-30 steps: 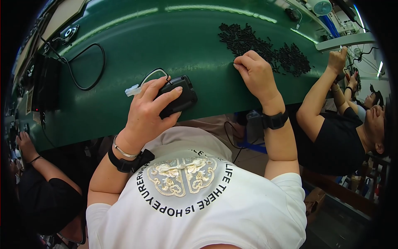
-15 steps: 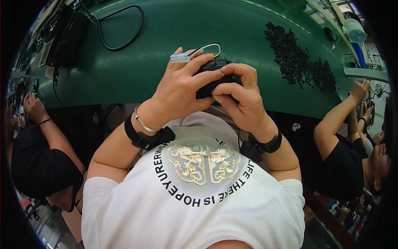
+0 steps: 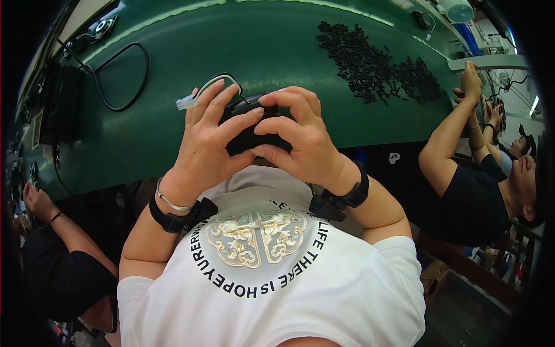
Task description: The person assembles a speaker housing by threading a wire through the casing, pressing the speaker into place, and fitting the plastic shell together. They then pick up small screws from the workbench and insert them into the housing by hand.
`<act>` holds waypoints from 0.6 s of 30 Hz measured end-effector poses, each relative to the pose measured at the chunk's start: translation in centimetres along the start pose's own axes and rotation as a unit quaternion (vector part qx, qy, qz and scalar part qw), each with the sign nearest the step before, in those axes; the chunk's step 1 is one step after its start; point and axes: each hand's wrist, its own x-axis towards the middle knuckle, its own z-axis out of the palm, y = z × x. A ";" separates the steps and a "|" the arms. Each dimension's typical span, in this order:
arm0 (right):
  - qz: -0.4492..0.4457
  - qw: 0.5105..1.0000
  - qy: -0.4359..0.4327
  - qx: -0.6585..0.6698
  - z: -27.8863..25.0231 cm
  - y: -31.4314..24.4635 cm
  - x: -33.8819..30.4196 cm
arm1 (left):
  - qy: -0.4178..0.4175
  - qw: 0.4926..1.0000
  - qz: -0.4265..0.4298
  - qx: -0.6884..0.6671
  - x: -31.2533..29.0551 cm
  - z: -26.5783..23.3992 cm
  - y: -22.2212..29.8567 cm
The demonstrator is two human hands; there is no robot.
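A black plastic housing (image 3: 247, 132) is held up in front of my chest, over the near edge of the bench. My left hand (image 3: 207, 141) grips its left side, thumb below and fingers above. From the right, my right hand (image 3: 309, 139) holds it too, with index and middle fingers on its upper face and thumb at its near edge. Both thumb tips nearly meet there. A black and a white wire (image 3: 222, 76) loop out of the far side to a clear white connector (image 3: 186, 103) beside my left fingertips. My fingers cover much of the housing.
A green mat (image 3: 191, 40) covers the bench. A spread pile of small black parts (image 3: 370, 63) lies at the far right. At left are a black box (image 3: 60, 104) and a looped black cable (image 3: 144, 69). Co-workers' arms (image 3: 445, 127) show on both sides.
My view has shifted, so the bench and pile sit differently in the picture. My right fingers have spread from a pinch at the housing's edge to a wider hold on it.
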 end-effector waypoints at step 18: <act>0.139 0.964 0.001 -0.229 -8.5 7.7 -3.3 | -0.013 1.000 0.006 0.009 0.0 -0.2 -0.1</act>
